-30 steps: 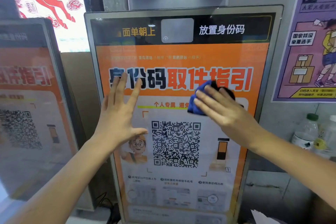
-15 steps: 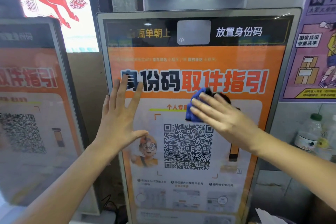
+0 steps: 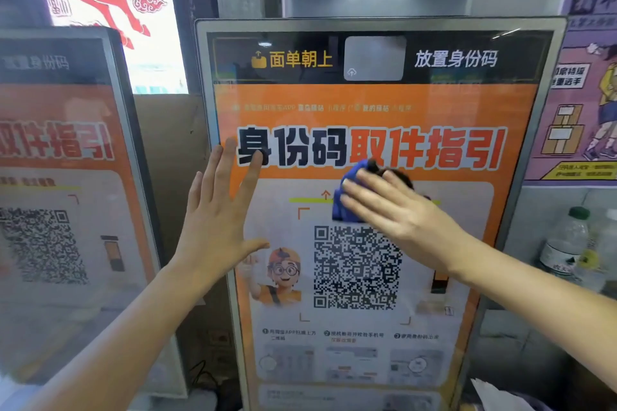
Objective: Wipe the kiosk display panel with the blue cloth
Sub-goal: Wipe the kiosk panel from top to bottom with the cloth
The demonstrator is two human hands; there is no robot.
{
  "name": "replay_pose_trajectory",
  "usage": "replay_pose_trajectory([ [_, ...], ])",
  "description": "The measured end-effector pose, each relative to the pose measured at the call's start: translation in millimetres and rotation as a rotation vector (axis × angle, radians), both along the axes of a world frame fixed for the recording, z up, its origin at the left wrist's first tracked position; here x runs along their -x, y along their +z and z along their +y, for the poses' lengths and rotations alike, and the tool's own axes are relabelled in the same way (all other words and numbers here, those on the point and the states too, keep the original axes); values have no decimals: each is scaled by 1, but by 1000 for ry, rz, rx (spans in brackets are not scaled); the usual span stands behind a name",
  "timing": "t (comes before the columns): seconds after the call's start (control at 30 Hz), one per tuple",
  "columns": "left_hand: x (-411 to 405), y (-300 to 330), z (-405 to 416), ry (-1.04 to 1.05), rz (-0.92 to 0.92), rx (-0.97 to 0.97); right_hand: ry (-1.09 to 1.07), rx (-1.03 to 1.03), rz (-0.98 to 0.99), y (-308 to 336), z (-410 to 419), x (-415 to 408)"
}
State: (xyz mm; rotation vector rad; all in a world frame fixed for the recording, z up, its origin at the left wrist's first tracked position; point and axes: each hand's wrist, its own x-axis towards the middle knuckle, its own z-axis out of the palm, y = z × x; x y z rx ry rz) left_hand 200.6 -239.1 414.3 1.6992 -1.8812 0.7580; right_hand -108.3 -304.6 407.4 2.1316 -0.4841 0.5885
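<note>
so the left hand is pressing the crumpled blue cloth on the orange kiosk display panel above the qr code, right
Not quite: the head view shows the right hand pressing the crumpled blue cloth on the orange kiosk display panel above the QR code. The left hand lies flat, without a cloth.

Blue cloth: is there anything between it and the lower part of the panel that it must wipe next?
Nothing visible blocks it. The right hand presses the blue cloth flat on the panel, just above the QR code. The left hand lies at the panel's left edge, beside that path.
</note>
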Motion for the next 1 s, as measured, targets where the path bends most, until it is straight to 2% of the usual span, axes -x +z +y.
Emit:
replay_pose_trajectory([
  [0.07,-2,-1,-1,-1,2,0,38,2,227,-10,3,-2],
  [0.13,-3,-2,-2,-8,-7,0,56,38,340,-6,3,-4],
  [0.17,-4,-2,-2,-7,-15,0,60,53,315,-2,1,-6],
  [0.3,-12,-3,1,13,-31,2,-25,16,-37,17,-4,-27],
  [0.37,-14,-3,2,13,-35,-16,-33,-3,-134,14,-3,-42],
  [0.43,-16,-4,2,21,-46,-35,-3,-10,-89,3,-2,-55],
  [0.57,-23,-6,5,31,-54,-60,47,14,296,-17,3,-68],
  [0.63,-28,-7,6,34,-47,-63,46,42,264,-11,4,-74],
  [0.77,-35,-8,5,26,-34,-55,-11,2,-38,7,7,-100],
  [0.87,-40,-11,5,33,-19,-40,-33,-21,-158,4,11,-120],
  [0.93,-44,-13,4,33,-12,-31,-15,-7,-75,-7,12,-127],
  [1.0,-48,-15,4,43,-37,-31,-6,23,125,-17,14,-129],
])
